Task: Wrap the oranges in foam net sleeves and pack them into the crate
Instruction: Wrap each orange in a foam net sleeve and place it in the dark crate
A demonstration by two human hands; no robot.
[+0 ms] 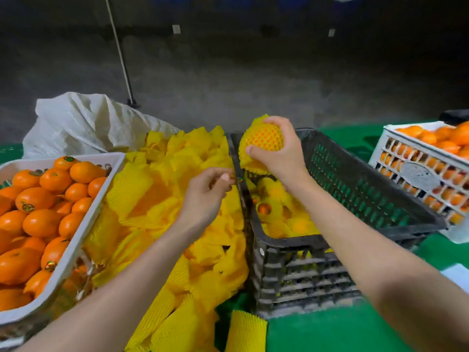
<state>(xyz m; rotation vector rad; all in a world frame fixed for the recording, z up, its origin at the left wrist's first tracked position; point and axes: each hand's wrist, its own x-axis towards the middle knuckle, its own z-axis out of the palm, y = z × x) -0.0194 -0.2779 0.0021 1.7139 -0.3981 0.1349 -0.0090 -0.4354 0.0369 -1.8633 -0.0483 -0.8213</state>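
Right grip (281, 156) curls round one orange in a yellow foam net sleeve (265, 138), held above one black plastic crate (368, 189) that holds several wrapped oranges. Left grip (205, 196) is loosely curled over the yellow sleeve pile (157, 199); can't tell if it pinches anything. Two white plastic crates of bare oranges: left one (82, 224), right one (416, 174).

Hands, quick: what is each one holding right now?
Left hand: loosely curled above the loose sleeves, nothing visible in it.
Right hand: gripping a net-sleeved orange over the black crate.
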